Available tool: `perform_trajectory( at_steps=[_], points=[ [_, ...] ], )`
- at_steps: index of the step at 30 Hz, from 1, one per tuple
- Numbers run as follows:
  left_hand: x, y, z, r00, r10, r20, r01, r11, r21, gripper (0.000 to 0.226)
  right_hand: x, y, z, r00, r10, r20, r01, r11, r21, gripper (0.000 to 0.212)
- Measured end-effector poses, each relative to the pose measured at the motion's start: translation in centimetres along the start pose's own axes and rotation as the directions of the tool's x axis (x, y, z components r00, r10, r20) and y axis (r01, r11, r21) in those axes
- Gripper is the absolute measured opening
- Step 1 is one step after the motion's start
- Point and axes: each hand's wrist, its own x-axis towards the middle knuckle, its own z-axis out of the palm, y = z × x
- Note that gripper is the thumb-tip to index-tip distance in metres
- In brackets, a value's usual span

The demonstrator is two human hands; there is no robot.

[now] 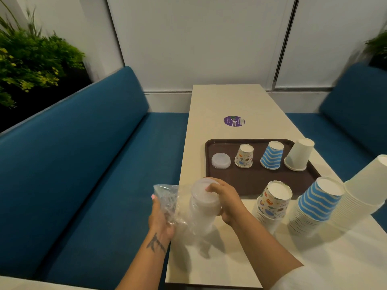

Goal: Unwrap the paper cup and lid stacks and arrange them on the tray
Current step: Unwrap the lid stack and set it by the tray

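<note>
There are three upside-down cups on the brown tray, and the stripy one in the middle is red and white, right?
Not quite. The stripy cup in the middle of the brown tray is blue and white, not red and white. The head view shows it upside down between the cartoon-print cup and the plain white cup.

Translucent lid stack upright at the table's near-left edge — clear plastic wrap peeled leftward off it.

I see a cream rectangular table bearing a brown plastic tray, a round purple sticker, and three inverted paper-cup stacks.
</note>
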Motion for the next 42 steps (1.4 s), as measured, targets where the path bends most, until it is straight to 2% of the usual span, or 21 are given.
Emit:
perform_trajectory(
  at_steps=[3,5,7,9,12,14,16,18,20,22,23,25,27,28,31,35,37,38,40,42],
  points=[
    [2.9,-1.1,-1.3,0.988,-0.021,0.154,0.002,0.993,0.118,0.094,0.1,0.2,0.1,1.000,0.002,-0.006,-0.002,1.000,-0.012,0.031],
    [2.3,-0.4,-1.5,0.981,0.025,0.190,-0.049,0.992,0.119,0.091,0.2,0.3,0.1,1.000,0.002,-0.016,-0.002,1.000,-0.017,0.029],
    [0.0,0.4,-1.0,0.970,0.098,0.221,-0.089,0.995,-0.050,0.083,0.3,0.3,0.2,1.000,0.004,-0.021,-0.005,1.000,-0.025,0.028],
    [-1.9,-0.3,-0.7,0.993,0.078,0.083,-0.060,0.979,-0.195,0.081,0.5,0.3,0.3,1.000,0.011,-0.025,-0.012,1.000,-0.028,0.028],
    [-4.7,-2.7,-0.9,0.971,0.043,-0.234,-0.086,0.980,-0.177,0.089,0.9,0.4,0.3,0.999,0.023,-0.031,-0.024,0.999,-0.024,0.028],
    [-5.5,-4.3,-1.5,0.916,0.225,-0.332,-0.243,0.970,-0.014,0.094,1.1,0.6,0.3,0.999,0.030,-0.034,-0.031,0.999,-0.029,0.029],
    [-5.3,-5.4,-1.7,0.864,0.380,-0.330,-0.378,0.923,0.075,0.077,1.4,0.7,0.3,0.998,0.035,-0.044,-0.037,0.999,-0.027,0.030],
    [-5.5,-6.3,-1.3,0.908,0.369,-0.201,-0.358,0.930,0.089,0.071,1.6,0.8,0.3,0.998,0.035,-0.050,-0.037,0.999,-0.029,0.030],
    [-5.3,-6.7,-0.8,0.964,0.265,-0.030,-0.254,0.946,0.199,0.080,1.7,0.9,0.2,0.998,0.049,-0.048,-0.051,0.998,-0.036,0.030],
    [-3.8,-6.8,-0.6,0.990,0.126,0.069,-0.142,0.926,0.350,0.091,1.8,1.0,0.2,0.995,0.091,-0.035,-0.093,0.994,-0.054,0.034],
    [-3.1,-6.5,-0.3,0.993,0.056,0.105,-0.094,0.911,0.402,0.090,1.9,1.1,0.2,0.993,0.117,-0.030,-0.119,0.991,-0.063,0.040],
    [-1.5,-5.6,0.1,0.987,-0.039,0.156,-0.030,0.907,0.420,0.074,2.0,1.1,0.2,0.986,0.164,-0.025,-0.165,0.984,-0.073,0.059],
    [0.0,-4.5,0.6,0.987,-0.087,0.134,0.029,0.921,0.389,0.056,2.0,0.9,0.1,0.982,0.190,-0.020,-0.191,0.979,-0.069,0.074],
    [0.7,-4.0,0.6,0.990,-0.096,0.100,0.047,0.912,0.408,0.049,2.0,0.8,0.0,0.981,0.193,-0.020,-0.194,0.979,-0.058,0.074],
    [2.2,-3.3,0.6,0.997,-0.074,0.015,0.054,0.841,0.538,0.023,2.0,0.6,-0.5,0.979,0.201,-0.019,-0.202,0.979,-0.035,0.070],
    [2.9,-2.7,1.2,1.000,0.000,-0.001,0.001,0.694,0.720,0.008,1.9,0.4,-0.7,0.978,0.206,-0.020,-0.207,0.977,-0.051,0.055],
    [3.3,-2.8,1.4,0.997,0.079,0.001,-0.047,0.587,0.809,0.007,1.7,0.2,-0.8,0.980,0.200,-0.017,-0.201,0.979,-0.045,0.054],
    [3.5,-2.9,1.3,0.993,0.116,-0.001,-0.067,0.576,0.815,0.009,1.6,0.1,-0.8,0.981,0.195,-0.015,-0.196,0.980,-0.043,0.059],
    [3.7,-3.1,1.1,0.989,0.143,-0.020,-0.077,0.639,0.766,0.021,1.5,0.0,-0.8,0.981,0.194,-0.012,-0.194,0.980,-0.050,0.070],
    [3.5,-3.1,1.1,0.984,0.172,-0.046,-0.081,0.660,0.747,0.028,1.4,0.0,-0.8,0.981,0.191,-0.017,-0.192,0.979,-0.063,0.073]
  ],
)
